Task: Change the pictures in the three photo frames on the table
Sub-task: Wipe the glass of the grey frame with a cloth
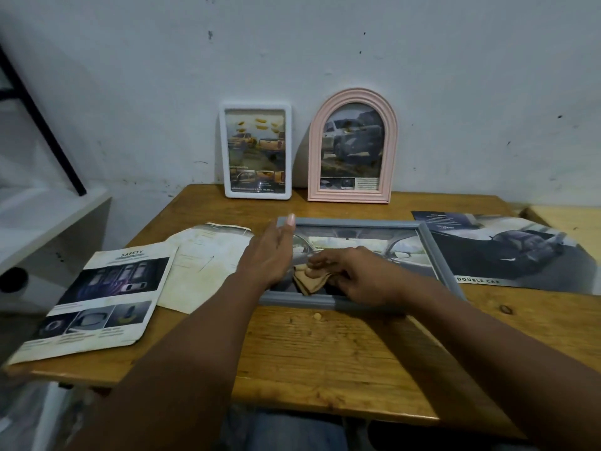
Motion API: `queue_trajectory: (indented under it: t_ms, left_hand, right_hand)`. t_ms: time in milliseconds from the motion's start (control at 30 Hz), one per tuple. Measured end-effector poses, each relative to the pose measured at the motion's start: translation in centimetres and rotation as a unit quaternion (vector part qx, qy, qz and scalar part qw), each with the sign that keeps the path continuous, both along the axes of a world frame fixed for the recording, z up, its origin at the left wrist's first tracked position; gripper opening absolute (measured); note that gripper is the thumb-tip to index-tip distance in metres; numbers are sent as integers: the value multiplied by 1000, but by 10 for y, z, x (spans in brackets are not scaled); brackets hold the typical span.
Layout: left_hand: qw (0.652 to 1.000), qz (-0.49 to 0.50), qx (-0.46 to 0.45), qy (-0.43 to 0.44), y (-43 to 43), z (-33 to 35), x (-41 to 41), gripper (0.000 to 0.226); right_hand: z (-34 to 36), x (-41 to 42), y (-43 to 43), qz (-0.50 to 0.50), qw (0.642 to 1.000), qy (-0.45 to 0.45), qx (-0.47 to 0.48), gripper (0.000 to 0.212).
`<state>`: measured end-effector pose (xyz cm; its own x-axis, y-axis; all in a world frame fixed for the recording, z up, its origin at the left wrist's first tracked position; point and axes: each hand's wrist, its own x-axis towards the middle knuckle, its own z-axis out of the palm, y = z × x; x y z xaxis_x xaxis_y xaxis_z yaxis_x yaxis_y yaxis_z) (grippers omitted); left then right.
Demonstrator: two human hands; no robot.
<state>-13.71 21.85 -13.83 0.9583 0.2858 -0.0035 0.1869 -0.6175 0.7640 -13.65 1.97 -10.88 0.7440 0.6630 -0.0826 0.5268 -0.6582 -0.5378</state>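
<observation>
A grey frame (pixel 435 252) lies flat in the middle of the wooden table (pixel 325 349), with a car picture under its glass. My right hand (pixel 354 275) presses a folded tan cloth (pixel 309 281) onto the glass near the frame's front left. My left hand (pixel 270 252) rests flat on the frame's left edge, fingers stretched out. A white frame (pixel 255 153) and a pink arched frame (pixel 353 148) stand upright against the wall behind, each holding a truck picture.
A "SAFETY" car leaflet (pixel 97 301) and a pale sheet (pixel 201 258) lie on the table's left side. A dark "DOUBLE CAB" truck poster (pixel 507 252) lies at the right. A white shelf (pixel 48 219) stands left of the table.
</observation>
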Motion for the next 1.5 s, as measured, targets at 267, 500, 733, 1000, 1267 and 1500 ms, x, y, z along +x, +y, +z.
queue_trajectory:
  t_ms: [267, 500, 733, 1000, 1267, 1500]
  left_hand:
    - [997, -11, 80, 9, -7, -3, -1, 81]
    - [997, -12, 73, -22, -6, -9, 3, 101]
    - [999, 9, -44, 2, 0, -3, 4, 108]
    - [997, -9, 78, -20, -3, -9, 3, 80]
    - [967, -55, 247, -12, -3, -12, 8, 72]
    - [923, -99, 371, -22, -28, 5, 15, 78]
  right_hand:
    - [7, 1, -94, -164, 970, -100, -148, 54]
    - [-1, -50, -18, -292, 918, -209, -169, 29]
    - [-17, -63, 63, -147, 982, -80, 82, 55]
    - [-7, -39, -43, -62, 998, -21, 11, 44]
    - [-7, -44, -147, -156, 979, -103, -80, 35]
    - [41, 9, -148, -347, 897, -41, 270, 14]
